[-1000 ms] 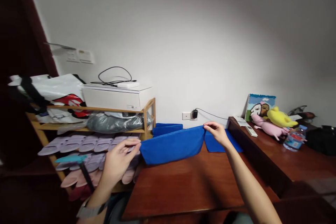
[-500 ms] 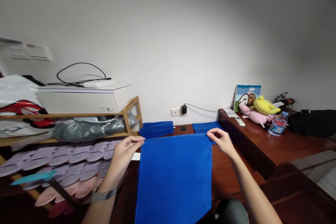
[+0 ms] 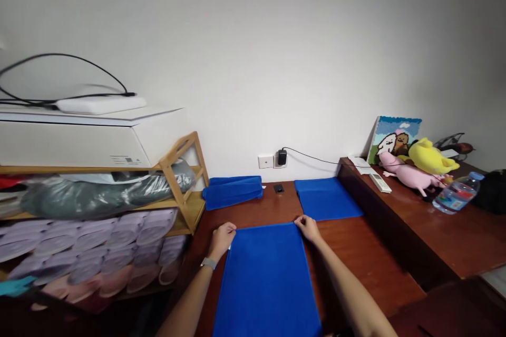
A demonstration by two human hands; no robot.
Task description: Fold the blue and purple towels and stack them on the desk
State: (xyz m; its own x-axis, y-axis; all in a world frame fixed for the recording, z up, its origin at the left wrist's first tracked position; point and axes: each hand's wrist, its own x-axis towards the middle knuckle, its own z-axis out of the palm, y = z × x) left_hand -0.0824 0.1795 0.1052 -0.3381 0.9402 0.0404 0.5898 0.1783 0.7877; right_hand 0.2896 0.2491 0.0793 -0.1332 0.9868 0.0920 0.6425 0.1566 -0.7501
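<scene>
A blue towel (image 3: pixel 269 279) lies spread on the brown wooden desk (image 3: pixel 336 253), its near end running out of the bottom of the view. My left hand (image 3: pixel 223 238) pinches its far left corner, and my right hand (image 3: pixel 308 227) pinches the far right corner. Both arms reach forward along the towel's sides. Behind my left hand, against the wall, rests a folded blue towel (image 3: pixel 232 192). Another blue towel, folded flat (image 3: pixel 328 198), is on the desk beyond my right hand.
A wooden rack (image 3: pixel 193 168) at left bears a white box (image 3: pixel 75 139) and rows of lilac slippers (image 3: pixel 95 234). On the raised ledge at right are a remote (image 3: pixel 380 182), a pink plush toy (image 3: pixel 407 171), a yellow one (image 3: pixel 430 158) and a water bottle (image 3: pixel 457 193). A black plug (image 3: pixel 282 157) sits in the wall socket.
The towel held up between both hands has come down onto the desk. Both hands have lowered and moved closer together, still at its corners. The view has shifted, uncovering both folded towels.
</scene>
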